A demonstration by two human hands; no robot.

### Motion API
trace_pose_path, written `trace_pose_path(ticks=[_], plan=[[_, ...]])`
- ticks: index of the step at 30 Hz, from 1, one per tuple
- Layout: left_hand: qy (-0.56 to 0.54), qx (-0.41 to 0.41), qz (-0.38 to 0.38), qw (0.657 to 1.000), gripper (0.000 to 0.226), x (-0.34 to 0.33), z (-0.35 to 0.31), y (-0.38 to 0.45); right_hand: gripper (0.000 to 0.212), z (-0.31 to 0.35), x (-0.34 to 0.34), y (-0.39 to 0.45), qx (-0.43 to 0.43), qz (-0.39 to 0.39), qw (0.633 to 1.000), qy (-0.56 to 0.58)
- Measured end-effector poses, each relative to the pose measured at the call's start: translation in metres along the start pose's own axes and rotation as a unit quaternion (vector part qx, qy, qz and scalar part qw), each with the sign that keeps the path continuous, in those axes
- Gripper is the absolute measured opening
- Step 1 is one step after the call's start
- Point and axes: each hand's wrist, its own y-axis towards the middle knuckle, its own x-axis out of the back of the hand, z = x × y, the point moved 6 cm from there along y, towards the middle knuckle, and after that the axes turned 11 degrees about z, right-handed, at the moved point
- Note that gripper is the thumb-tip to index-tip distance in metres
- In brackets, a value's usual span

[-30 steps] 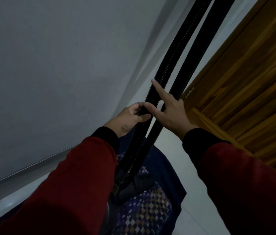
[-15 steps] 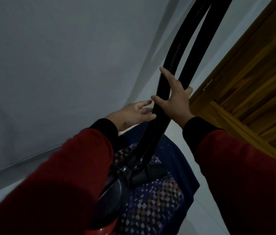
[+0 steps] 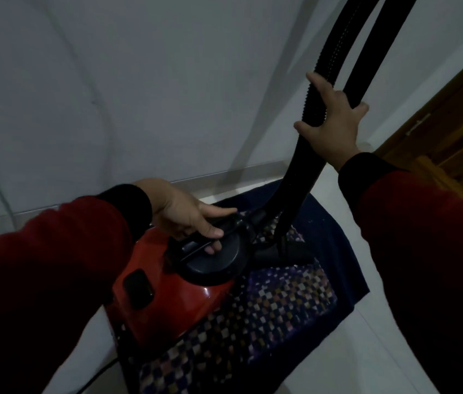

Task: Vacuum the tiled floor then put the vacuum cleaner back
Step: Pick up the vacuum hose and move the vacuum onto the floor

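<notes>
A red vacuum cleaner with a black round top stands on a patterned mat near the wall. My left hand is closed around the black carry handle on top of it. Its ribbed black hose and a smooth black tube rise side by side to the upper right. My right hand grips the hose at about mid-height. The black floor nozzle rests on the mat behind the body.
A grey wall with a skirting strip runs behind the mat. A wooden door stands at the right. Pale floor tiles lie right of the mat. A thin black cord trails at the lower left.
My left hand has let go of the hose and dropped onto the vacuum's carry handle. My right hand stays on the hose, higher up. The view has tilted down, showing the red body.
</notes>
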Motion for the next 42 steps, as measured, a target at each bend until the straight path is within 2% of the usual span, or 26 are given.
trace_pose_path(ticks=[4, 7, 11, 15, 21, 26, 31, 35, 42], plan=[[-0.012, -0.038, -0.079, 0.996, 0.061, -0.006, 0.003, 0.006, 0.072, -0.002, 0.005, -0.004, 0.014, 0.002, 1.0, -0.003], [-0.009, -0.026, -0.116, 0.993, 0.055, -0.01, -0.001, -0.001, 0.069, 0.003, 0.008, -0.006, 0.037, 0.029, 0.998, -0.039], [-0.005, 0.022, -0.131, 0.991, 0.054, -0.036, -0.022, -0.02, 0.068, 0.016, 0.03, -0.012, 0.082, 0.062, 0.994, -0.033], [0.016, 0.036, -0.146, 0.989, 0.061, -0.065, -0.059, -0.046, 0.067, 0.028, 0.073, -0.016, 0.078, 0.089, 0.993, -0.02], [0.039, 0.049, -0.171, 0.983, 0.058, -0.129, -0.11, -0.103, 0.067, 0.047, 0.138, -0.039, 0.095, 0.159, 0.983, -0.013], [0.005, 0.039, -0.185, 0.982, 0.058, -0.188, -0.128, -0.16, 0.063, 0.083, 0.198, -0.085, 0.121, 0.174, 0.976, -0.044], [0.043, 0.044, -0.159, 0.985, 0.056, -0.267, -0.122, -0.217, 0.062, 0.124, 0.248, -0.159, 0.112, 0.185, 0.971, -0.101], [0.075, 0.037, -0.153, 0.985, 0.055, -0.321, -0.103, -0.256, 0.06, 0.162, 0.276, -0.223, 0.113, 0.18, 0.973, -0.091], [0.037, 0.064, -0.178, 0.981, 0.056, -0.403, -0.038, -0.301, 0.058, 0.212, 0.291, -0.308, 0.102, 0.176, 0.975, -0.092]])
